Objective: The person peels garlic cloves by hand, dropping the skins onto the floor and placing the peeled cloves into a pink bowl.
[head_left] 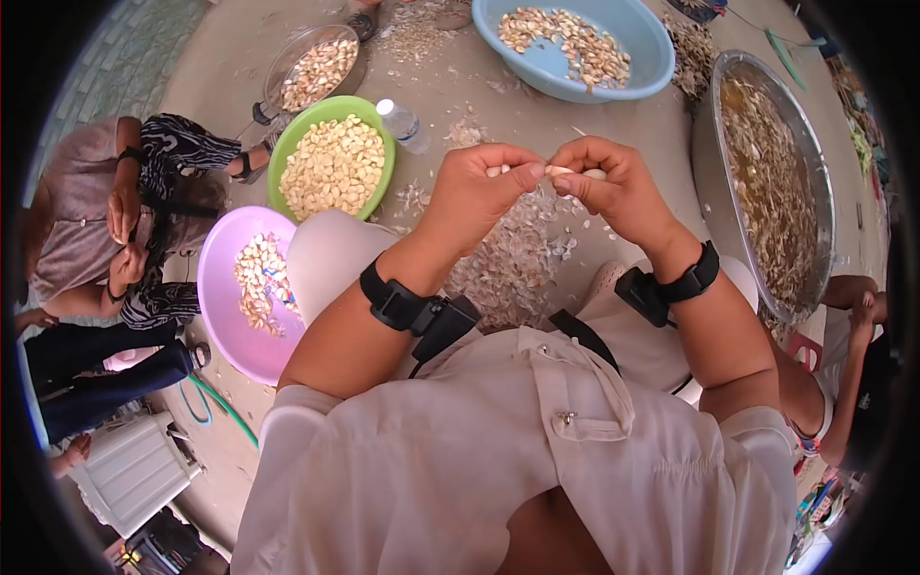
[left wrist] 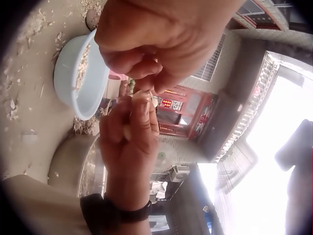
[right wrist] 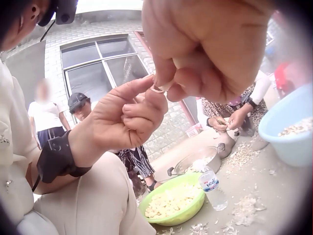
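In the head view my left hand [head_left: 487,187] and right hand [head_left: 621,187] meet in front of me, above a heap of garlic skins [head_left: 513,259]. Between their fingertips is a small garlic clove [head_left: 557,171], pinched from both sides. A further clove [head_left: 594,174] shows within the curled fingers of my right hand, and another pale clove [head_left: 497,171] within my left. The right wrist view shows the left thumb and forefinger pressed together at the clove's edge, close against the right fingertips. Curled fingers partly hide the pinched clove in the left wrist view.
A lilac basin [head_left: 218,287] with cloves and a green basin [head_left: 278,177] of peeled cloves stand at left. A water bottle [head_left: 402,125] is beside the green one. Farther off are a blue basin [head_left: 575,92] and a large metal tub [head_left: 714,172]. People sit on both sides.
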A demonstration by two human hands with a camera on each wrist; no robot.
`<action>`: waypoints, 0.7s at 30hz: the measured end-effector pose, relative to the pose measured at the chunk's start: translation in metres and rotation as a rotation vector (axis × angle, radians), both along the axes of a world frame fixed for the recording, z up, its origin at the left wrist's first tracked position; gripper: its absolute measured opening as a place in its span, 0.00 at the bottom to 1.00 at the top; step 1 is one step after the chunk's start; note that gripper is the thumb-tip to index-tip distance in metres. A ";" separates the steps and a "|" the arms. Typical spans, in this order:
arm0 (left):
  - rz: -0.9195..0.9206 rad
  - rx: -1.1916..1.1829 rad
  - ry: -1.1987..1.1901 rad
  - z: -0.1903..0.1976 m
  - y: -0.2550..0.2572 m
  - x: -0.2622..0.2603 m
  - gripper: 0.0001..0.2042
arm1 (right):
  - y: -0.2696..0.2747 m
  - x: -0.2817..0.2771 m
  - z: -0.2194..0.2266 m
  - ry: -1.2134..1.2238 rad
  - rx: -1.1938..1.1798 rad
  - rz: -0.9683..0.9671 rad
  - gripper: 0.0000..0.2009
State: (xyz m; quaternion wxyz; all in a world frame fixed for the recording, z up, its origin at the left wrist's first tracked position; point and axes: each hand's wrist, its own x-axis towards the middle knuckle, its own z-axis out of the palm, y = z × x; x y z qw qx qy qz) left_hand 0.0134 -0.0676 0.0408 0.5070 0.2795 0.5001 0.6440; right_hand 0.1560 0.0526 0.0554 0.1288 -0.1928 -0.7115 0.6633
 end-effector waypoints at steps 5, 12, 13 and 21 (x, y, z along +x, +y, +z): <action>-0.062 -0.018 0.095 -0.004 0.012 0.006 0.09 | 0.014 0.013 0.002 -0.049 -0.103 0.015 0.08; -0.222 -0.107 0.070 -0.005 0.022 0.003 0.07 | 0.020 0.017 -0.001 0.027 -0.021 0.058 0.08; -0.246 -0.116 0.064 -0.005 0.023 0.003 0.06 | 0.020 0.017 0.002 0.028 -0.037 0.060 0.08; -0.168 -0.080 0.035 -0.013 0.026 0.002 0.03 | 0.018 0.009 -0.009 0.021 -0.124 -0.012 0.08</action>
